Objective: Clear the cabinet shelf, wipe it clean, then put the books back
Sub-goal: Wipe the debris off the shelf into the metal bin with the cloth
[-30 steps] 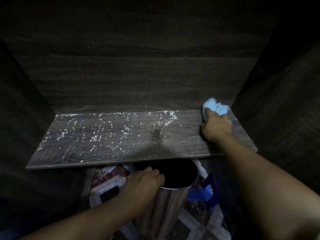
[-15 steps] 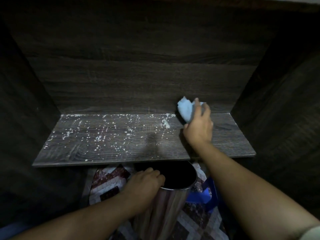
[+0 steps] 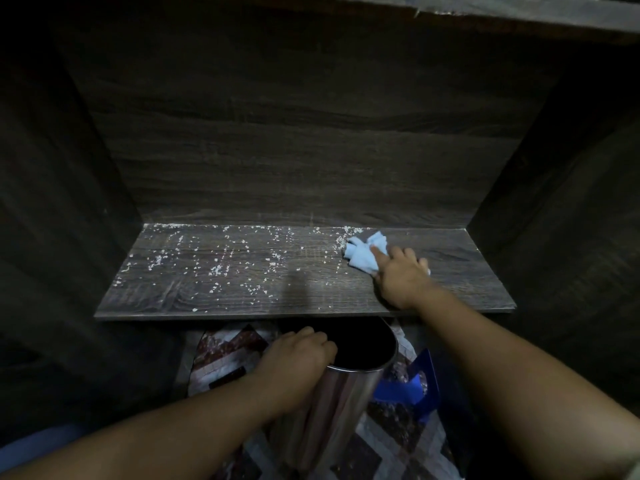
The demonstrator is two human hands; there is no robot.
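Observation:
The dark wood cabinet shelf (image 3: 450, 271) holds no books and is strewn with white crumbs (image 3: 221, 268) over its left and middle parts. My right hand (image 3: 398, 275) holds a crumpled light blue cloth (image 3: 363, 254) down on the shelf right of centre, near the back, with the index finger lying across it. The stretch of shelf to the right of the cloth looks free of crumbs. Below the shelf's front edge, my left hand (image 3: 298, 358) grips the rim of a shiny steel bin (image 3: 346, 403), its open mouth under the edge.
Dark cabinet walls close in at the left (image 3: 69, 202), right (image 3: 554, 202) and back. An upper board (image 3: 519, 15) runs across the top. On the floor lie a patterned mat (image 3: 225, 351) and a blue object (image 3: 412, 389) beside the bin.
My right hand swept the cloth leftward from the shelf's right back corner, lifted it briefly against the back wall, then set it flat on the shelf. The left hand stayed on the bin.

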